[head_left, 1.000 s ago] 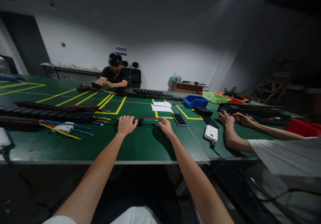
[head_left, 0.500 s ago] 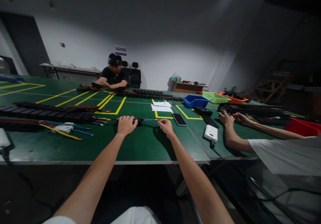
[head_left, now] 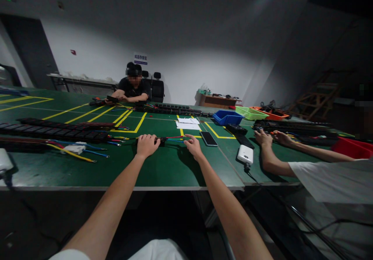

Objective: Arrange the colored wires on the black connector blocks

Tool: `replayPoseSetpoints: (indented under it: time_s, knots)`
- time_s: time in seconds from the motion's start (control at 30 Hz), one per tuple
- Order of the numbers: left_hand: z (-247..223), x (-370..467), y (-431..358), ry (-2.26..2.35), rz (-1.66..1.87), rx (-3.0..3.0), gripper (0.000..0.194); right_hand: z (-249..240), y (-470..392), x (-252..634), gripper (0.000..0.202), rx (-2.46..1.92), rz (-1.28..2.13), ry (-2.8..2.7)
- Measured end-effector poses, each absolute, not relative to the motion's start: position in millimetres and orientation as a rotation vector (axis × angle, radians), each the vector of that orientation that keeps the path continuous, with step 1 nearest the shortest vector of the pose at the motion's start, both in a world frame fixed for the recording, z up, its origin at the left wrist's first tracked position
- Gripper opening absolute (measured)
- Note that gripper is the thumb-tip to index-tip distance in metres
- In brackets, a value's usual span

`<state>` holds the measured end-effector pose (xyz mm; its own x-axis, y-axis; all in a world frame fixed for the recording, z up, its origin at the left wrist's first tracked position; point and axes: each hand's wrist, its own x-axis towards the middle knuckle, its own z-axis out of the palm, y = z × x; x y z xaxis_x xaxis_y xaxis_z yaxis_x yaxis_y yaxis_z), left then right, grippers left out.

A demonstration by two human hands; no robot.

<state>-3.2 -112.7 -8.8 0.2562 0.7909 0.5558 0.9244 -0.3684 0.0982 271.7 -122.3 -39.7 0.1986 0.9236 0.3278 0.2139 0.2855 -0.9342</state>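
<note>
My left hand (head_left: 147,146) is closed over a narrow black part (head_left: 160,140) on the green table; the palm and fingers hide much of it. Colored wires (head_left: 174,139), red, blue and green among them, run from its right end toward my right hand (head_left: 192,146). That hand's thumb and index finger are apart at the wire tips, with the red wire near the index fingertip and the blue one near the thumb. A thin yellow wire end (head_left: 125,138) lies just left of my left hand.
Long black wired strips (head_left: 58,131) lie to the left, beside a white connector (head_left: 75,148). A phone (head_left: 209,138), papers (head_left: 188,124), a white device (head_left: 245,154) and a blue bin (head_left: 227,117) are rightward. One co-worker sits across; another's hands (head_left: 264,137) work at right.
My right thumb and index finger have spread from a pinch at the wire tips, and the red wire now stands apart from the blue. My left hand has stayed in place.
</note>
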Motion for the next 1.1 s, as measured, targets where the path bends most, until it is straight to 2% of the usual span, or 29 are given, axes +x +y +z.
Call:
replayPoseSetpoints:
  time_s: [0.2, 0.43, 0.83, 1.1]
  knots:
    - [-10.2, -2.8, -112.5, -1.612, -0.787, -2.267, 0.045, -38.8, -123.0, 270.4, 0.031, -1.202, 0.703, -1.295]
    - [-8.3, -3.1, -112.7, -1.618, -0.785, -2.294, 0.047, -40.0, -122.0, 272.6, 0.051, -1.263, 0.692, -1.300]
    - [-5.1, -4.3, -114.3, -1.624, -0.776, -2.325, 0.049, -44.3, -120.1, 271.4, 0.033, -1.355, 0.697, -1.258]
    - [-7.2, -2.5, -114.9, -1.641, -0.767, -2.281, 0.047, -39.7, -123.6, 271.1, 0.052, -1.237, 0.720, -1.328]
